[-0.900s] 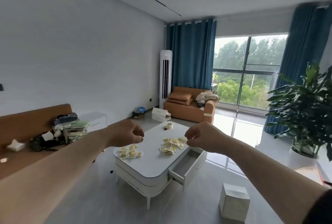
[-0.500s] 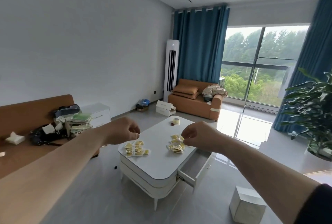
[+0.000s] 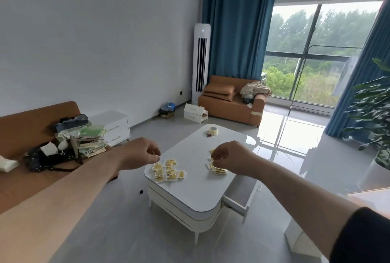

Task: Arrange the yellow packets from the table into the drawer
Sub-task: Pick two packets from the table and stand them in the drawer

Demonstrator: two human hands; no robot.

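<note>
Two groups of small yellow packets lie on the white coffee table (image 3: 196, 186): one spread group (image 3: 168, 171) at its left front, one pile (image 3: 218, 170) near its right edge. The table's drawer (image 3: 242, 196) stands pulled open on the right side, and its inside looks bare. Both my arms are stretched out in the air in front of me. My left hand (image 3: 140, 153) has its fingers curled shut, with nothing visible in it. My right hand (image 3: 231, 157) is curled the same way and overlaps the right pile in the view, hiding part of it.
A tape roll (image 3: 213, 131) sits at the table's far end. A brown sofa (image 3: 25, 127) with a clutter of bags and papers (image 3: 69, 146) stands at the left. A white box (image 3: 304, 241) is on the floor at the lower right, a potted plant (image 3: 373, 115) at the right.
The view has come nearer to the table and tilted down; the table looks larger. Both hands stay raised with curled fingers, now lower against the packets.
</note>
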